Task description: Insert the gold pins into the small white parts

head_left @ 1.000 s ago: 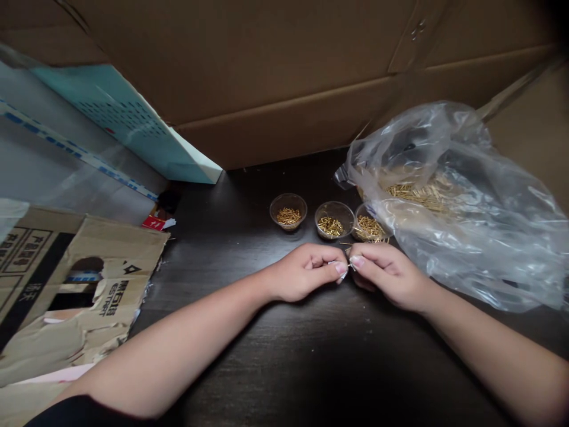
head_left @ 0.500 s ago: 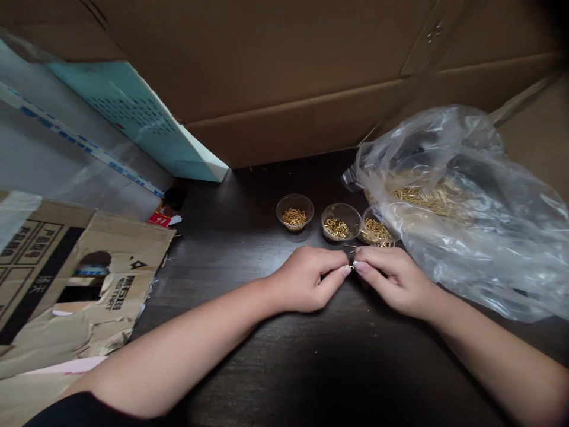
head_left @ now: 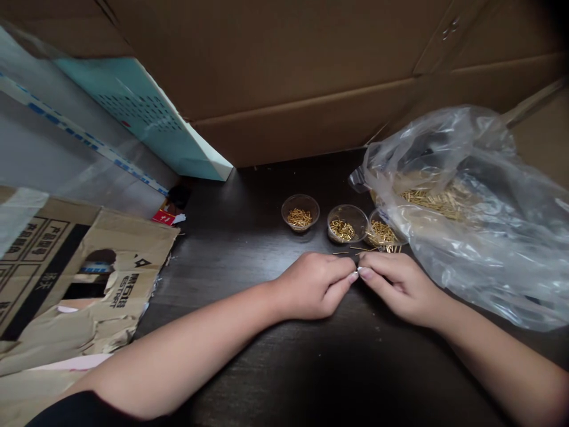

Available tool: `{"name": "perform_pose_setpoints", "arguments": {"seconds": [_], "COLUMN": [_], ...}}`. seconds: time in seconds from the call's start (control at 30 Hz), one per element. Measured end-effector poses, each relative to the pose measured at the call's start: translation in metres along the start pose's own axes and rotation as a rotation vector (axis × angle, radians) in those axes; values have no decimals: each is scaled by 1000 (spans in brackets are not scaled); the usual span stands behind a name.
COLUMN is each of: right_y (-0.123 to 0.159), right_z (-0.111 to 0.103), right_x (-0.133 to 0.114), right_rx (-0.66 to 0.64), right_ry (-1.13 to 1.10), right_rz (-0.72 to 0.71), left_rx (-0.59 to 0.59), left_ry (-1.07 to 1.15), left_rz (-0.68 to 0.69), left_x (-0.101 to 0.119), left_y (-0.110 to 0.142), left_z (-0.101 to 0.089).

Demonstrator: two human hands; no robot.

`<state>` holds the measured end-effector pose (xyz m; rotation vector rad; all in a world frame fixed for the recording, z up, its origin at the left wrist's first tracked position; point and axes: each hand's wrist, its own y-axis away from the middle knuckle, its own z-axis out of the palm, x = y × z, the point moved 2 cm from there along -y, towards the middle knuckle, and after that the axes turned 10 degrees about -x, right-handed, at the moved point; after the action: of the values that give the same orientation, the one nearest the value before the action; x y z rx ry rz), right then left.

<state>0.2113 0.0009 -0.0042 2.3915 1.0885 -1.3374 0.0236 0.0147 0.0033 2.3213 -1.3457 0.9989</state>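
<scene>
My left hand (head_left: 317, 286) and my right hand (head_left: 402, 287) meet at the fingertips low over the dark table (head_left: 249, 350). Each pinches thumb against forefinger on a small, thin metal pin, of which only a bright glint shows between the nails. Just beyond the fingers lie several loose brass pins (head_left: 393, 249). Behind them stand three clear plastic cups: a left cup (head_left: 290, 206), a middle cup (head_left: 357, 216) and a right cup (head_left: 403, 240). All three contain short brass-coloured pieces, and the bag partly overlaps the right one.
A crumpled clear plastic bag (head_left: 484, 261) with long brass pins (head_left: 429, 203) in it spreads over the right side. Brown cardboard (head_left: 284, 65) walls off the back. At left are a pale blue box (head_left: 151, 118), a torn carton (head_left: 48, 267) and a small red packet (head_left: 164, 217).
The view has shifted slightly, so everything sits a little further right. My fingertips have drawn closer together, and less of the metal pin shows between them. Both pinches stay closed.
</scene>
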Motion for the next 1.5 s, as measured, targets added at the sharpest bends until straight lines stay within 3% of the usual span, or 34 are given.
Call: {"name": "perform_pose_setpoints", "arguments": {"seconds": [0.2, 0.4, 1.17, 1.5], "right_y": [0, 0, -2, 4], "right_z": [1, 3, -1, 9], "right_x": [-2, 0, -1, 8], "right_rx": [52, 142, 239, 262], "right_ry": [30, -12, -26, -183], "right_rz": [-4, 0, 29, 72], "left_rx": [17, 77, 222, 246], "left_ry": [-25, 114, 298, 334], "left_rz": [-23, -42, -107, -104], "left_x": [-1, 0, 0, -3], "left_y": [0, 1, 0, 2], "left_z": [1, 0, -8, -7]}}
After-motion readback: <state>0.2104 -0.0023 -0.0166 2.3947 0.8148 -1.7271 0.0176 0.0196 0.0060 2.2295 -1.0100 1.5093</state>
